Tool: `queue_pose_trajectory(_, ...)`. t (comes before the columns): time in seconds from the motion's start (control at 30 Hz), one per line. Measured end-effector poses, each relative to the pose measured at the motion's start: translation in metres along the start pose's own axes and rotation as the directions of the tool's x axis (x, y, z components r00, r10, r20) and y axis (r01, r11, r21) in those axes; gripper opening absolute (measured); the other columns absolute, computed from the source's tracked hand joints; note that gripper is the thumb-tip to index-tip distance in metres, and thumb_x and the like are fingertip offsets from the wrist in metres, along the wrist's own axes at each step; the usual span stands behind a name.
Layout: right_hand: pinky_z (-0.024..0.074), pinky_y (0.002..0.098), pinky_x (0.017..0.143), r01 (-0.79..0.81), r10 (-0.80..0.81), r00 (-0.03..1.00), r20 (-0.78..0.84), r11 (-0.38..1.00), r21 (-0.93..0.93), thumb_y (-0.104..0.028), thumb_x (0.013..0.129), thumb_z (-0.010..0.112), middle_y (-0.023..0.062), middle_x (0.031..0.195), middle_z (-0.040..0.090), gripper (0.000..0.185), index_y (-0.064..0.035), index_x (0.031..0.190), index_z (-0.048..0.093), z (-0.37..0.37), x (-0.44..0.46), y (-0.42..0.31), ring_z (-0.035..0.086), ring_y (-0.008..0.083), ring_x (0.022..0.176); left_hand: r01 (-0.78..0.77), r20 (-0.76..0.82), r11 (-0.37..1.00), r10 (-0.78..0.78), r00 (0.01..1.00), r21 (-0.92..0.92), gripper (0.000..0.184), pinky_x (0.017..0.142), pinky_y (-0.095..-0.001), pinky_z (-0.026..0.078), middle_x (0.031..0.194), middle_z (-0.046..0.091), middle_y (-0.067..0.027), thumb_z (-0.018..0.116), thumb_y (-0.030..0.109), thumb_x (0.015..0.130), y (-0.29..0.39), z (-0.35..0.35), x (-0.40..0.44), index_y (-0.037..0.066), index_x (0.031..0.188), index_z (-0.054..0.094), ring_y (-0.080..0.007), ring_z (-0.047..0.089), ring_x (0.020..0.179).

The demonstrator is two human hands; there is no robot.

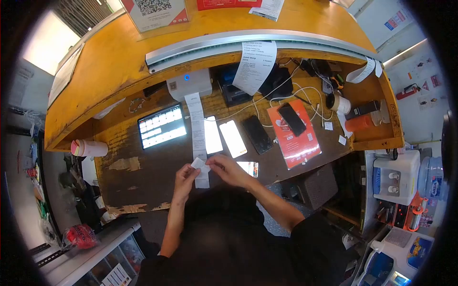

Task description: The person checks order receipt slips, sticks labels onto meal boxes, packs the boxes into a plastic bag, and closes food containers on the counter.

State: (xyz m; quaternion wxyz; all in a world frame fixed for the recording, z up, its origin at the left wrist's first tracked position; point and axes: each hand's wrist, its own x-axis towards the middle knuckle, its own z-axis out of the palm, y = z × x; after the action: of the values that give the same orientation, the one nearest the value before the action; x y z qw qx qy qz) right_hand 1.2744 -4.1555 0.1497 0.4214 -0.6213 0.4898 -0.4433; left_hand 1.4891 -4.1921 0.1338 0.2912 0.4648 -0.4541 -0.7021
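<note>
My left hand (185, 180) is closed in a pinch on a small white paper slip (200, 165). My right hand (230, 171) also pinches, its fingertips at the slip's right edge. Beneath the slip, a long printed receipt (197, 124) runs down the desk from a white receipt printer (190, 86) with a blue light. Beside the receipt lie two phones with bright white screens, one near the receipt (213, 136) and one farther right (234, 138). Another lit phone (250, 168) is partly hidden by my right hand. A tablet (162, 126) rests to the left.
Right of the lit phones are a dark phone (257, 134) and an orange-red card (296, 138) with a black phone (292, 119) on it. White cables cross the desk. A second receipt (255, 66) hangs over the shelf edge. A pink tumbler (89, 148) stands at the left.
</note>
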Motion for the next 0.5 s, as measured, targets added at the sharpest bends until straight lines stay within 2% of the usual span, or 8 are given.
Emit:
queue_pose_trajectory(0.03,0.0475,0.028,0.068,0.094,-0.095,0.995,-0.012,0.993,-0.069,-0.006,0.091,0.063,0.0082,0.097,0.059,0.022,-0.002,0.112,0.059,-0.005,0.006,0.002,0.058,0.0167,0.081,-0.009,-0.046,1.0,0.009,0.999,-0.019,0.006,0.076,-0.0242,0.045,0.087,0.065,0.0007,0.066,0.008,0.091,0.002,0.003,0.001,0.004,0.095,0.066,-0.0079,0.059,0.084)
queue_pose_trajectory(0.1,0.0487,0.0287,0.071,0.019,-0.102,0.952,-0.289,0.96,-0.279,-0.005,0.088,0.066,0.0091,0.101,0.059,0.029,-0.0028,0.116,0.057,-0.037,0.028,-0.004,0.059,0.0186,0.083,-0.014,-0.099,0.999,0.017,0.995,0.029,0.006,0.076,-0.0238,0.045,0.087,0.065,0.0008,0.066,0.009,0.091,-0.003,0.0,0.005,0.004,0.095,0.066,-0.0075,0.058,0.083)
queue_pose_trajectory(0.17,0.0477,0.0309,0.079,-0.04,-0.032,0.826,-0.563,0.993,-0.115,-0.013,0.088,0.068,0.0059,0.102,0.059,0.033,-0.0049,0.118,0.056,-0.101,0.061,0.004,0.057,0.0163,0.089,-0.003,-0.137,0.999,0.008,0.991,0.036,0.007,0.075,-0.0236,0.044,0.086,0.064,0.0011,0.067,0.01,0.091,-0.004,0.001,-0.002,0.004,0.094,0.065,-0.0071,0.057,0.082)
queue_pose_trajectory(0.2,0.0467,0.0281,0.079,0.081,0.073,0.67,-0.738,0.982,0.171,-0.014,0.089,0.068,0.0044,0.101,0.058,0.034,-0.0043,0.119,0.055,-0.124,0.08,-0.028,0.056,0.0123,0.091,0.0,-0.143,1.0,0.003,0.99,0.021,0.007,0.075,-0.0235,0.044,0.085,0.063,0.0014,0.067,0.01,0.091,0.003,0.006,-0.005,0.004,0.093,0.065,-0.0069,0.056,0.081)
queue_pose_trajectory(0.27,0.0467,0.0241,0.074,0.168,-0.012,0.496,-0.868,0.982,0.082,-0.015,0.09,0.069,0.0054,0.098,0.062,0.033,-0.0008,0.117,0.056,-0.162,0.104,-0.055,0.057,0.0087,0.09,0.007,-0.151,1.0,-0.006,0.988,0.003,0.008,0.075,-0.0235,0.043,0.084,0.062,0.0018,0.067,0.012,0.091,0.004,0.005,-0.006,0.004,0.092,0.064,-0.0067,0.055,0.08)
queue_pose_trajectory(0.37,0.0465,0.0214,0.071,0.221,-0.019,0.714,-0.7,0.954,0.201,-0.014,0.093,0.066,0.0046,0.092,0.066,0.025,0.0014,0.11,0.059,-0.183,0.117,-0.057,0.059,0.0073,0.083,0.004,-0.16,1.0,-0.001,0.987,0.018,0.01,0.075,-0.0237,0.042,0.084,0.061,0.0021,0.067,0.014,0.092,-0.016,-0.004,-0.005,0.005,0.091,0.063,-0.0069,0.054,0.08)
queue_pose_trajectory(0.4,0.0467,0.0208,0.069,0.151,0.081,0.723,-0.686,0.951,0.271,-0.013,0.094,0.064,0.0034,0.088,0.068,0.019,0.0027,0.104,0.061,-0.177,0.113,-0.06,0.06,0.0064,0.077,-0.003,-0.162,0.999,0.01,0.987,0.044,0.01,0.075,-0.0238,0.042,0.084,0.061,0.0022,0.067,0.015,0.092,-0.02,-0.007,-0.006,0.005,0.09,0.063,-0.007,0.054,0.08)
queue_pose_trajectory(0.5,0.0475,0.0206,0.067,0.209,0.076,0.708,-0.702,0.927,0.311,-0.013,0.095,0.063,0.0054,0.089,0.069,0.017,0.0026,0.101,0.062,-0.165,0.11,-0.045,0.062,0.0067,0.076,0.0,-0.199,1.0,0.003,0.98,0.015,0.01,0.076,-0.024,0.043,0.085,0.061,0.0014,0.067,0.014,0.092,-0.009,-0.001,-0.007,0.006,0.09,0.063,-0.0074,0.055,0.081)
